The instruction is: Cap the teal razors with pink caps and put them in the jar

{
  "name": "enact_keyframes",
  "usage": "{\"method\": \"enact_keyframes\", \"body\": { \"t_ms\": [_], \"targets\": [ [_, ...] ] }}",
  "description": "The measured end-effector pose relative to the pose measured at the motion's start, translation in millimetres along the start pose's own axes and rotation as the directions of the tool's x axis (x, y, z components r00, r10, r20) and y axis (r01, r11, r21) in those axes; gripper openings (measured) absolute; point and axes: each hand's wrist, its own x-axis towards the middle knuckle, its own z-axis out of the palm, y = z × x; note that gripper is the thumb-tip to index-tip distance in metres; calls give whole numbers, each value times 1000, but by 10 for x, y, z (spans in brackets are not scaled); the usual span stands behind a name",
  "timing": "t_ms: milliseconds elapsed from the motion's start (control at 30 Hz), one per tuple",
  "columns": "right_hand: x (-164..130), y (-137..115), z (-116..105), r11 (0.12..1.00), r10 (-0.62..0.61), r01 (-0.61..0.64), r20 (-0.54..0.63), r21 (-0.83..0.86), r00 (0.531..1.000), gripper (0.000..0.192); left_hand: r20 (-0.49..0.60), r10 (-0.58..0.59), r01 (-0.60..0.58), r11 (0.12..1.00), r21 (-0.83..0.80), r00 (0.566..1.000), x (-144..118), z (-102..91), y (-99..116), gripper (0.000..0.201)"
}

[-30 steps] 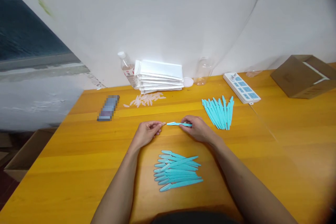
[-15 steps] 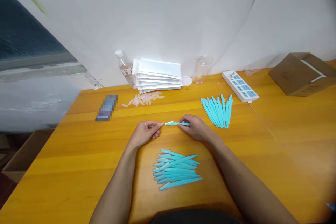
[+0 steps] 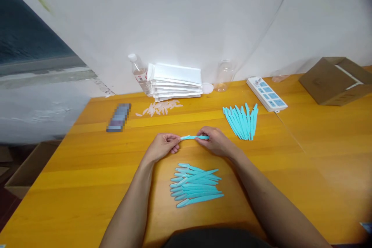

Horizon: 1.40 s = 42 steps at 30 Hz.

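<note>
A turquoise eyebrow razor [image 3: 192,137] lies level between my two hands above the table. Closed round its handle is my right hand [image 3: 213,139]. My left hand [image 3: 165,145] pinches a small clear blade cap at the razor's blade end; the fingers mostly hide the cap, and how far it covers the blade I cannot tell. Nearer to me lies a pile of turquoise razors [image 3: 200,192], their blade ends to the left, which look covered. Beyond my right hand, a second group of razors [image 3: 241,122] is fanned out. Loose pale caps [image 3: 162,107] lie scattered behind my left hand.
Along the wall stand a plastic bottle [image 3: 141,75], a stack of white packets [image 3: 177,81] and a clear jar [image 3: 223,77] with a round lid [image 3: 207,88] beside it. A power strip [image 3: 267,95] and a cardboard box [image 3: 334,83] are at right, a phone [image 3: 119,117] at left.
The gap between the left fingers and the razor has closed: the cap now meets the blade end. The razor has shifted slightly left with my right hand.
</note>
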Motion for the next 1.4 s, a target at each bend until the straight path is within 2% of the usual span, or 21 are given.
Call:
{"method": "enact_keyframes", "body": {
  "t_ms": [100,200,267,400,500,567,633,667,733,800,867,933,1133,1267,1400],
  "targets": [
    [-6,-59,9,1000,-20,20,37,-6,999,9,33,1,-2,999,48,999,0,96,14,48],
    [-34,-167,-45,1000,3,-6,161,20,987,9,111,16,-44,967,253,994,-60,75,73,41],
    [-67,-260,-102,997,18,-40,286,72,958,11,199,20,-93,927,364,980,-131,7,126,34],
    [-135,-423,-198,991,-20,-47,477,128,879,17,316,-29,-124,883,452,948,-316,-80,191,24],
    [-154,-448,-246,991,-2,-68,513,119,858,18,331,-44,-137,853,503,942,-494,-41,178,22],
    [-148,-403,-292,996,37,-74,511,52,859,20,330,-32,-155,838,524,943,-615,2,160,22],
    [-135,-313,-360,992,125,-95,462,-86,878,27,304,8,-176,831,529,953,-704,24,152,23],
    [-127,-254,-400,974,203,-140,400,-180,894,30,269,39,-180,832,525,962,-725,21,155,25],
    [-114,-117,-483,873,402,-320,173,-368,899,30,161,106,-174,844,508,981,-706,-15,175,30],
    [-105,30,-558,705,563,-544,-107,-456,819,28,52,166,-170,857,486,985,-602,-83,208,36],
    [-104,163,-614,576,635,-672,-263,-465,726,35,-24,223,-186,865,466,975,-431,-160,243,41],
    [-110,260,-649,522,666,-718,-306,-460,680,40,-68,275,-216,864,454,959,-224,-224,269,43],
    [-130,357,-675,503,692,-753,-325,-424,645,40,-82,350,-266,826,497,933,412,-322,276,44],
    [-129,390,-662,535,666,-740,-336,-407,666,38,-163,446,-193,649,736,880,801,-409,338,34],
    [-132,434,-668,551,662,-738,-333,-390,671,38,-213,505,-96,517,851,836,1099,-469,492,30]
  ]
}}
